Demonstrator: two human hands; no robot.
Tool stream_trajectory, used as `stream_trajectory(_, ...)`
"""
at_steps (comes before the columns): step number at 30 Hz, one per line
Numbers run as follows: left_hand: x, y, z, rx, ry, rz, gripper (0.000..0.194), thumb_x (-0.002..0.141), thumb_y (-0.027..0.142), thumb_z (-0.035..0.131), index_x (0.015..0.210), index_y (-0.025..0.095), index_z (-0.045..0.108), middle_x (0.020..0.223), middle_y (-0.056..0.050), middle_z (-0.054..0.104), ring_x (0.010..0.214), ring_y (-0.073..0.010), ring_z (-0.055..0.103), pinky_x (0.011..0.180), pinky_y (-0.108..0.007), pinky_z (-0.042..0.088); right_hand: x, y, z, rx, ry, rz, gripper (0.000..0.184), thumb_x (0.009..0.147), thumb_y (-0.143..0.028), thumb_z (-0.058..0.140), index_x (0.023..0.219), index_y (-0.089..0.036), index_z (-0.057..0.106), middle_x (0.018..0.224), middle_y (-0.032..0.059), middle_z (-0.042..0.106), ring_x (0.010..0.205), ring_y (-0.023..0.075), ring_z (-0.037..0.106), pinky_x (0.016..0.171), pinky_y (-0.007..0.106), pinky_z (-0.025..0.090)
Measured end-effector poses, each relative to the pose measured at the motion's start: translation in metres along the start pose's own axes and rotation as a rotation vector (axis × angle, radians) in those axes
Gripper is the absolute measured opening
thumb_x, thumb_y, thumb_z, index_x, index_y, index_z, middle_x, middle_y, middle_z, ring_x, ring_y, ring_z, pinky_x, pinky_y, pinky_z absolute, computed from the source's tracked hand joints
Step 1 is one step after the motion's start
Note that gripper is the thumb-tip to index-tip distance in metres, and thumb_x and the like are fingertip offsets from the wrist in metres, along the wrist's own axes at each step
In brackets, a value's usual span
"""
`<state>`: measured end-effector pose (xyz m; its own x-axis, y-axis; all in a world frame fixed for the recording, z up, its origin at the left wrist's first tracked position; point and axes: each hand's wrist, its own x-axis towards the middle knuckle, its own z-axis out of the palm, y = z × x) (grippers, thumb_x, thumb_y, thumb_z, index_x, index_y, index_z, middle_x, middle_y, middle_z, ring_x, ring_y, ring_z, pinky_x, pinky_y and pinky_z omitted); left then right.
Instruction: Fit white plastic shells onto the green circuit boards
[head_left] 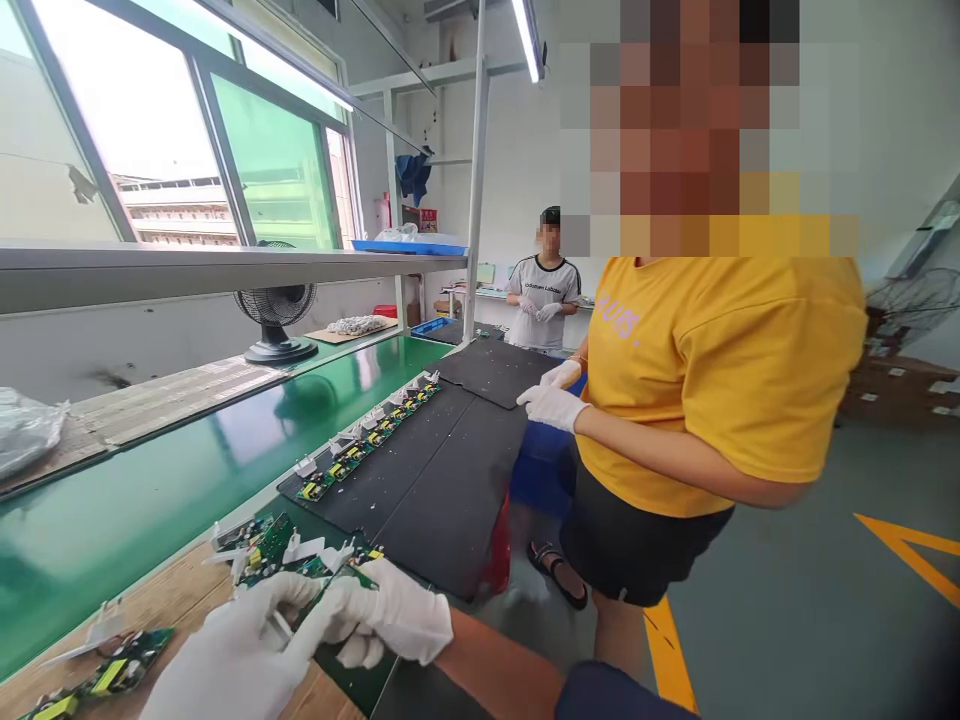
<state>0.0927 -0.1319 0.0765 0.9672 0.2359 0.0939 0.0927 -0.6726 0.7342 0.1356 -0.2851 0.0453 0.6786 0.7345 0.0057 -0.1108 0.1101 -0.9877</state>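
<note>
Yellow shirt (720, 370), plain green belt (187, 450).

The conveyor belt (187, 455) is glossy, smooth green; the mat (450, 460) looks matt black; the tabletop (202, 590) is grained wood.

Brightly lit room, daylight admitted through windows (146, 120) at left, a lit tube lamp (526, 38) seen overhead, glare reflected on the green surface (247, 430), lines bent by wide-angle distortion, right edge darkened, faces masked by coarse pixel blocks.
</note>
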Motion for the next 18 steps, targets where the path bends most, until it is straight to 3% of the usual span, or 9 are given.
stream_trajectory(4, 0.014, -0.012, -0.002, 0.032, -0.302, -0.077, 0.042, 0.048, 0.059, 0.063, 0.046, 0.021, 0.046, 0.045, 0.000, 0.051, 0.049, -0.0188, 0.049, 0.054, -0.028, 0.035, 0.025, 0.002, -0.022, -0.083, -0.316, 0.392, 0.067, 0.083, -0.070, 0.009, 0.068, -0.018, 0.048, 0.040, -0.0066, 0.034, 0.029, 0.0056, 0.024, 0.027, 0.015, 0.016)
stream_trajectory(6, 0.021, -0.015, -0.004, -0.036, -0.337, -0.163, 0.044, 0.048, 0.059, 0.063, 0.046, 0.020, 0.043, 0.039, 0.001, 0.047, 0.044, -0.0165, 0.045, 0.051, -0.026, 0.033, 0.036, -0.003, -0.027, -0.184, -0.319, 0.460, 0.073, 0.085, -0.064, -0.001, 0.073, -0.016, 0.053, 0.039, -0.0053, 0.036, 0.030, 0.0066, 0.025, 0.030, 0.016, 0.020)
stream_trajectory(8, 0.026, -0.010, -0.008, -0.167, -0.253, -0.242, 0.045, 0.046, 0.059, 0.064, 0.049, 0.020, 0.043, 0.037, 0.002, 0.043, 0.041, -0.0136, 0.040, 0.046, -0.024, 0.029, 0.038, -0.011, -0.026, -0.381, -0.124, 0.317, 0.065, 0.086, -0.065, 0.017, 0.088, -0.015, 0.058, 0.046, -0.0039, 0.045, 0.035, 0.0074, 0.036, 0.035, 0.017, 0.027)
stream_trajectory(10, 0.030, 0.001, -0.013, -0.352, -0.140, -0.271, 0.045, 0.045, 0.058, 0.065, 0.055, 0.019, 0.046, 0.039, 0.005, 0.040, 0.041, -0.0107, 0.035, 0.043, -0.022, 0.026, 0.031, -0.021, -0.020, -0.653, 0.174, 0.034, 0.052, 0.083, -0.061, 0.038, 0.106, -0.018, 0.057, 0.054, -0.0036, 0.052, 0.047, 0.0089, 0.047, 0.044, 0.017, 0.034)
stream_trajectory(12, 0.034, 0.014, -0.015, -0.530, -0.080, -0.286, 0.046, 0.045, 0.056, 0.067, 0.063, 0.018, 0.049, 0.042, 0.007, 0.038, 0.041, -0.0081, 0.032, 0.042, -0.020, 0.024, 0.019, -0.029, -0.010, -0.891, 0.417, -0.233, 0.043, 0.084, -0.051, 0.045, 0.115, -0.023, 0.054, 0.057, -0.0045, 0.054, 0.056, 0.0097, 0.053, 0.052, 0.017, 0.037)
stream_trajectory(15, 0.044, 0.026, -0.013, -0.704, -0.053, -0.278, 0.049, 0.044, 0.053, 0.070, 0.068, 0.017, 0.047, 0.045, 0.008, 0.040, 0.040, -0.0055, 0.031, 0.041, -0.018, 0.023, 0.003, -0.030, 0.006, -1.144, 0.535, -0.453, 0.036, 0.086, -0.037, 0.042, 0.120, -0.028, 0.051, 0.065, -0.0039, 0.061, 0.062, 0.0107, 0.057, 0.058, 0.019, 0.037)
stream_trajectory(18, 0.055, 0.031, -0.008, -0.745, -0.054, -0.233, 0.047, 0.050, 0.052, 0.068, 0.071, 0.017, 0.047, 0.046, 0.008, 0.040, 0.040, -0.0054, 0.033, 0.040, -0.017, 0.023, -0.003, -0.024, 0.018, -1.338, 0.597, -0.518, 0.040, 0.085, -0.035, 0.041, 0.125, -0.030, 0.047, 0.076, -0.0011, 0.066, 0.067, 0.0136, 0.060, 0.057, 0.022, 0.036)
